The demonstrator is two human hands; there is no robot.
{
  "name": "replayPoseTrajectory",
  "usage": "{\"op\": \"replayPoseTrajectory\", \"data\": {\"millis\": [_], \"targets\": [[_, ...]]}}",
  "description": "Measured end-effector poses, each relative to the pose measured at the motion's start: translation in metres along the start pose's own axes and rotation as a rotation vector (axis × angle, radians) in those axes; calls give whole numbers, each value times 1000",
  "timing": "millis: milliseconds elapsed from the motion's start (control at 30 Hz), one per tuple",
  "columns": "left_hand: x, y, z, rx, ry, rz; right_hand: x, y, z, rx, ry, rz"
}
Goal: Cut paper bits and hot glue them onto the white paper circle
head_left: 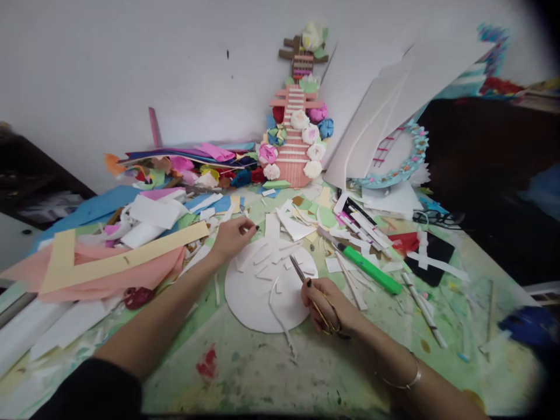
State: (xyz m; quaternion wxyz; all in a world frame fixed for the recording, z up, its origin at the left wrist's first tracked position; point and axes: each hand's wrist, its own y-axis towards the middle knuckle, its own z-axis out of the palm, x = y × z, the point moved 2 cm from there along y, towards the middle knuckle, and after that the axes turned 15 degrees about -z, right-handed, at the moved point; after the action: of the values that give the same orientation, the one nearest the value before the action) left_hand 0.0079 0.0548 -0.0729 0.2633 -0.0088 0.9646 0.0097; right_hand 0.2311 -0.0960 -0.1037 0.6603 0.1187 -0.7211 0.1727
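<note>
Flower-trimmed pink craft [292, 153] against white wall [188, 70]

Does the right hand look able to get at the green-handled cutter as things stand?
Probably: the green-handled cutter lies nearby, its handle uncovered. The right hand holds scissors, though, so it would likely need to set them down first.

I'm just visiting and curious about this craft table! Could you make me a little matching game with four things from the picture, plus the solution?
Things:
1. Scissors
2. Craft knife
3. Disc
4. Sleeve

Descriptions:
A. Black, on the left arm
B. White, lying on the table
C. Held in the right hand
D. Bright green handle

Right pairs: 1-C, 2-D, 3-B, 4-A
</note>
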Motion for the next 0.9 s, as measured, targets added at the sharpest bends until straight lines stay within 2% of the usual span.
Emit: {"op": "replayPoseTrajectory", "data": {"millis": [67, 167, 233, 333, 467, 600, 767, 900], "targets": [[-12, 46, 5, -23, 82, -27, -2, 0, -2, -16, -42, 4], [-27, 104, 24, -20, 184, -90, -3, 0, -3, -36, -89, 19], [-33, 130, 38, -2, 242, -135, -3, 0, -4, -41, -104, 20], [-35, 155, 51, 29, 296, -169, -3, 0, -6, -61, -106, 17], [-31, 176, 51, 21, 331, -144, -5, -1, -11, -102, -82, 12], [-30, 186, 49, -18, 355, -51, -4, -3, -14, -106, -54, 9], [-39, 181, 61, 5, 407, 103, 1, -3, -15, -110, -27, 2], [-41, 176, 63, 3, 454, 124, 1, -2, -16, -124, -51, 7]]}}
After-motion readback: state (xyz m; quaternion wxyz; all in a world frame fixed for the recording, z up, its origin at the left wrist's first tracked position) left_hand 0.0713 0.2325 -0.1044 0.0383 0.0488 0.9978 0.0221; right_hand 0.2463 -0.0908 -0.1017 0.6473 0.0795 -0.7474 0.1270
